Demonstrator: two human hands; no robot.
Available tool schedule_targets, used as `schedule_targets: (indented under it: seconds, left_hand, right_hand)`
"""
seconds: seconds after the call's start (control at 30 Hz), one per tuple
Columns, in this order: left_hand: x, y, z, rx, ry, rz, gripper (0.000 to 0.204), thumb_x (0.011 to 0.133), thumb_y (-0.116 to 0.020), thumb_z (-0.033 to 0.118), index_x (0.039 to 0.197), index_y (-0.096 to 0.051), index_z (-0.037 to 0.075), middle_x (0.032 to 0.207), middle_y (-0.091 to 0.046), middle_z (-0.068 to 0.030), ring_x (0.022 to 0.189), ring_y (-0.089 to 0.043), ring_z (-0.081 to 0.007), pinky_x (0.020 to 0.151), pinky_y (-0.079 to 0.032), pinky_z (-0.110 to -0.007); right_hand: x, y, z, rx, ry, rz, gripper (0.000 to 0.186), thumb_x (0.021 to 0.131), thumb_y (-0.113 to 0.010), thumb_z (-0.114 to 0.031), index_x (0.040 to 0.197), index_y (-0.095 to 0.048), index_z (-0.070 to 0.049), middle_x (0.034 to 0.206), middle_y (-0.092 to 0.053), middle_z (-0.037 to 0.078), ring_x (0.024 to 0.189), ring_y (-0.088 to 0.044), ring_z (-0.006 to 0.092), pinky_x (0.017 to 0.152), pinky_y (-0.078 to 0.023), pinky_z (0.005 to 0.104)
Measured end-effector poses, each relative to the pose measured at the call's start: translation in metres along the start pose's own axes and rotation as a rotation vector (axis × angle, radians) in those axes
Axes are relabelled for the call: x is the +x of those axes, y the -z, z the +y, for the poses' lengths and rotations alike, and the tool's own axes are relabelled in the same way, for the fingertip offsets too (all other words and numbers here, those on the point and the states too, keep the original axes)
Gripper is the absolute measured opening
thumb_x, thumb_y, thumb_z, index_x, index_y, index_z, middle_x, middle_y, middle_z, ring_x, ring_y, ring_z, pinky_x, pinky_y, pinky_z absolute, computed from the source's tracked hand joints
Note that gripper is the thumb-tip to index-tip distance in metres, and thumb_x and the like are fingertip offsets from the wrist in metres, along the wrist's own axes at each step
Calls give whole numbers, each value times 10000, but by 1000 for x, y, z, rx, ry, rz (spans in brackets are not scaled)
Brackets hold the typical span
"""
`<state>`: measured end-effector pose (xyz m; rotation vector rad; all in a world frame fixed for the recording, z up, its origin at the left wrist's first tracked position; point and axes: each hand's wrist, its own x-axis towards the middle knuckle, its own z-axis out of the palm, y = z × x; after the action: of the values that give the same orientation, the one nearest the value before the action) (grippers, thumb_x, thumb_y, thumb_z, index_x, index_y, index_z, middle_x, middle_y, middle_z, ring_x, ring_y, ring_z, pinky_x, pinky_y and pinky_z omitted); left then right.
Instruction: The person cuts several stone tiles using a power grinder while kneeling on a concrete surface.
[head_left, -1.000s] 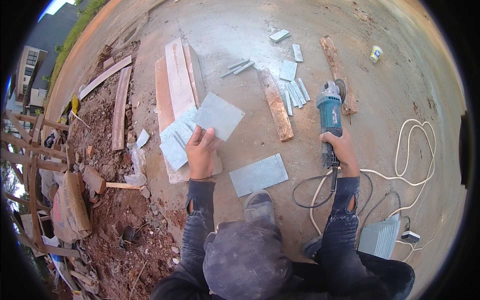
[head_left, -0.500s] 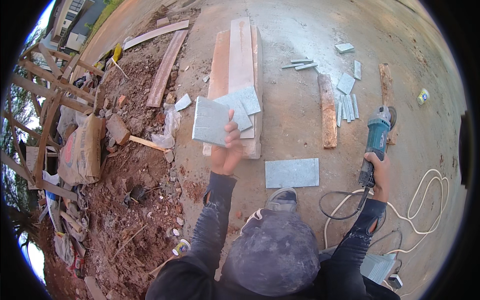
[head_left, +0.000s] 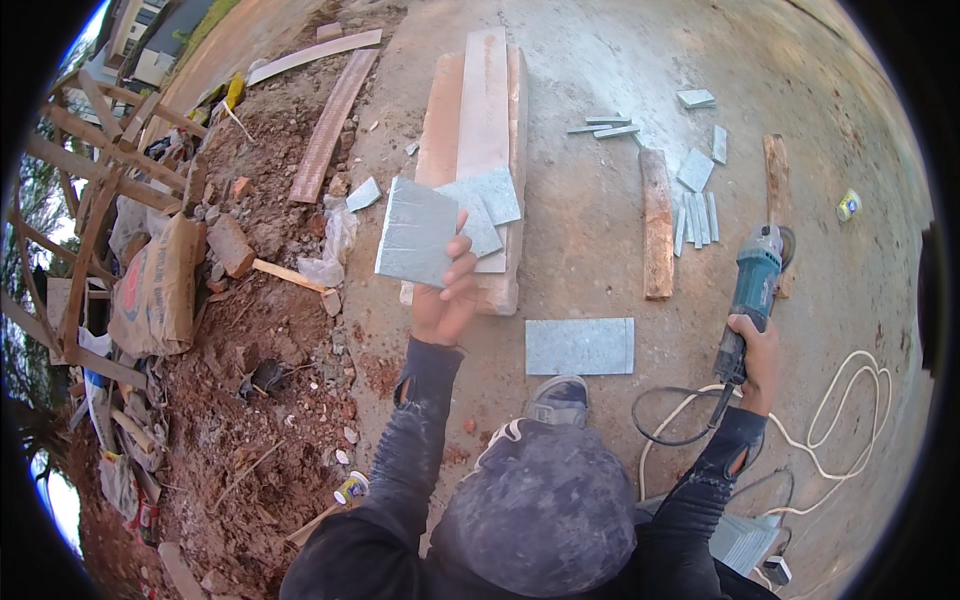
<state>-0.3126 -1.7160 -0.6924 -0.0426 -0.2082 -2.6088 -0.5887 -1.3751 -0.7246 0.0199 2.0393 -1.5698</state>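
My left hand point(head_left: 446, 298) grips a grey-green stone tile point(head_left: 415, 232) by its right edge, raised in front of the low block. Two more cut tile pieces point(head_left: 492, 194) lie overlapping on the long pale board point(head_left: 484, 100), which rests on the block point(head_left: 440, 130). Off to the right, my right hand point(head_left: 754, 362) is closed round the body of a teal angle grinder point(head_left: 757, 283), its disc point(head_left: 787, 246) pointing away from me. A rectangular tile point(head_left: 580, 346) with a line along its right end lies flat just beyond my shoe.
Narrow tile strips point(head_left: 697, 219) and offcuts lie on the concrete beside a wooden batten point(head_left: 656, 225). A second batten point(head_left: 776, 180) is by the grinder disc. The pale power cord point(head_left: 815, 440) loops at right. Rubble soil point(head_left: 250, 400), a paper sack point(head_left: 160, 290) and timber frame point(head_left: 90, 200) fill the left.
The held tile has shifted slightly left and tilted a little. The grinder stays in my right hand, slightly lower in view.
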Motion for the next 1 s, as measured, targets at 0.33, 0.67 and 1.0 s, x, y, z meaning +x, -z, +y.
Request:
schedule_targets:
  seconds: [0.33, 0.67, 1.0]
  left_hand:
    - [-16, 19, 43, 1506, -495, 718, 431, 975, -592, 180, 1343, -512, -31, 1042, -660, -49, 774, -645, -101, 545, -529, -242]
    - [-10, 45, 59, 1648, -390, 831, 406, 965, -585, 147, 1319, -538, -46, 959, -653, -70, 762, -645, -132, 528, -580, -274]
    - [-7, 51, 85, 2330, -348, 919, 274, 855, -692, 173, 1064, -703, -3, 747, -672, -147, 655, -656, -250, 644, -511, -368]
  right_hand:
    - [-1, 1, 0, 50, -38, -12, 281, 731, -701, -224, 895, -603, -18, 684, -563, 17, 499, -530, 116, 466, -459, 274]
    - [0, 3, 3, 43, -52, -8, 278, 738, -704, -230, 888, -608, -17, 689, -577, 22, 515, -532, 114, 492, -429, 260]
    - [-2, 1, -1, 59, -67, -29, 301, 737, -705, -236, 908, -597, -13, 699, -579, 27, 519, -559, 127, 496, -467, 266]
